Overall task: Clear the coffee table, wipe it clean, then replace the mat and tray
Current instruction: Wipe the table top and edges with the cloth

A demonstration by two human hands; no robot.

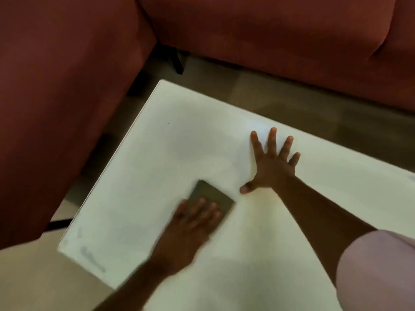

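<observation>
The white coffee table [170, 140] fills the middle of the head view, its top bare. A folded grey-green cloth [210, 195] lies flat on it near the left side. My left hand [195, 218] presses flat on the cloth's near end, fingers together and blurred by motion. My right hand [272, 163] rests palm down on the table to the right of the cloth, fingers spread wide, holding nothing. No mat or tray is in view.
A dark red sofa [269, 41] wraps around the table's far and left sides, with a narrow strip of brown floor [224, 81] between. A black sofa leg [177, 61] stands in the far corner. Pale floor [33, 277] shows at the near left.
</observation>
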